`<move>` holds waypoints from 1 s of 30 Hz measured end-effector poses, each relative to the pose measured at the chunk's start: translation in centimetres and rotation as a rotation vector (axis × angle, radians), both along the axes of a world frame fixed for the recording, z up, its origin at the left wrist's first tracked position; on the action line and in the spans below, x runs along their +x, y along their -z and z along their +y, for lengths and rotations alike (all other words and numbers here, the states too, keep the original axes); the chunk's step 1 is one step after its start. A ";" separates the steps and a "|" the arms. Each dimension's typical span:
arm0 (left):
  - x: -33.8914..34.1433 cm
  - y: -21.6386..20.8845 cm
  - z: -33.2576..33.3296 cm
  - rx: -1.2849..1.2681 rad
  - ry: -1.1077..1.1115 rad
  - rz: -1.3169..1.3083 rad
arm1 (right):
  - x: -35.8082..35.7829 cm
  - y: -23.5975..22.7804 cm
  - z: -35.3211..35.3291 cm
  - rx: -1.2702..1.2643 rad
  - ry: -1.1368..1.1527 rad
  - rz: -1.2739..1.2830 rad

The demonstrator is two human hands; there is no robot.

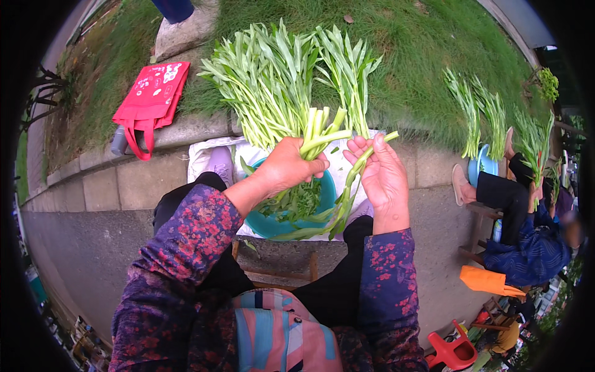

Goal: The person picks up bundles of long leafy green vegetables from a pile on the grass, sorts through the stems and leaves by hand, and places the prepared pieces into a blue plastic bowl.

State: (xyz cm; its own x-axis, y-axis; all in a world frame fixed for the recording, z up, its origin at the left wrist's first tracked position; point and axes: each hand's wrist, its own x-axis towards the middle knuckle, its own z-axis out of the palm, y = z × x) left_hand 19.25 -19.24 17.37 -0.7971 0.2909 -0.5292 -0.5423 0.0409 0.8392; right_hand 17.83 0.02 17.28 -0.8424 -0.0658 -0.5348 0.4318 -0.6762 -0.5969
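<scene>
My left hand [286, 166] is closed around several thick, pale green water spinach stems [317, 129], their cut ends pointing up and away. My right hand [385, 177] pinches a single water spinach stalk [349, 185] between thumb and fingers, just right of the bunch. Its leafy end hangs down over the right rim of a teal basin [265, 228]. Loose green leaves [299, 203] lie inside the basin, partly hidden by my left hand. Beyond my hands, a large pile of water spinach [263, 87] rests on the curb and grass, with a smaller bundle [348, 77] beside it.
Under the basin spreads a white sheet [199, 162]. A red bag [152, 93] sits on the curb at left, near a rock [186, 34]. At right sits another person [527, 248] with a blue basin [486, 164], more greens and a red stool [451, 350].
</scene>
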 end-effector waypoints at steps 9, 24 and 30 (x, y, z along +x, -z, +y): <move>0.7 0.6 1.4 0.058 -0.057 0.155 | 0.7 0.4 -2.6 0.029 0.005 0.089; 0.8 1.2 2.6 0.110 -0.054 0.166 | 1.0 0.4 -3.1 0.076 0.032 0.100; 0.8 1.1 2.6 0.102 -0.085 0.205 | 1.0 0.2 -3.0 0.053 0.035 0.109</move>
